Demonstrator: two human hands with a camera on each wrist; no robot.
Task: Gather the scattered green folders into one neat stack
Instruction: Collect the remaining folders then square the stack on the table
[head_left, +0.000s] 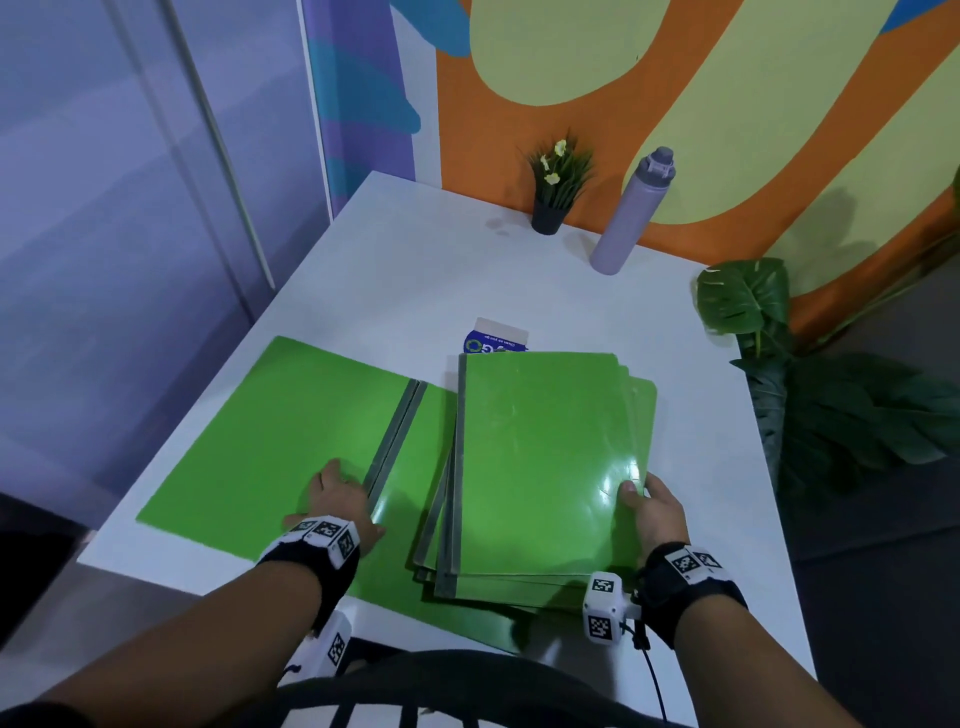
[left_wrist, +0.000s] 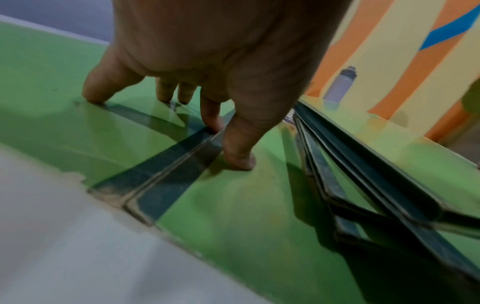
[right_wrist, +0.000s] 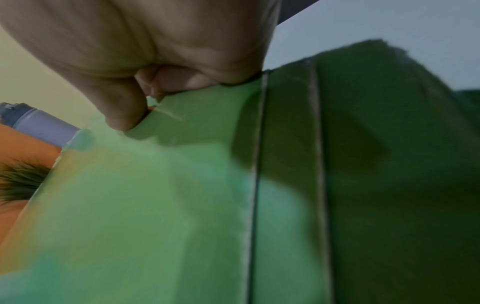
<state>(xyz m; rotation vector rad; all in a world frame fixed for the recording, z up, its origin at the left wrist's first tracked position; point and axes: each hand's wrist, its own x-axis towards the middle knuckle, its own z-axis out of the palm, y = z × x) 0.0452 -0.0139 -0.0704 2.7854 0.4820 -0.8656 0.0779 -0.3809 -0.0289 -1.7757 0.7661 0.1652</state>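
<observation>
A fanned stack of several green folders (head_left: 545, 467) with grey spines lies on the white table (head_left: 415, 280) right of centre. My right hand (head_left: 647, 501) grips its near right edge, thumb (right_wrist: 122, 117) on the top cover (right_wrist: 155, 205) and the fingers hidden underneath. To the left lies a single green folder (head_left: 275, 441), its grey spine (head_left: 395, 431) beside the spine of another folder that runs under the stack. My left hand (head_left: 335, 496) presses spread fingertips (left_wrist: 211, 123) on these two folders (left_wrist: 64, 127) at the spines, thumb on the right-hand one.
A purple bottle (head_left: 631, 213) and a small potted plant (head_left: 558, 187) stand at the table's far edge by the painted wall. A blue and white card (head_left: 496, 338) peeks out behind the stack. Large leaves (head_left: 743, 301) hang at the right edge. A dark chair back (head_left: 415, 691) is nearest me.
</observation>
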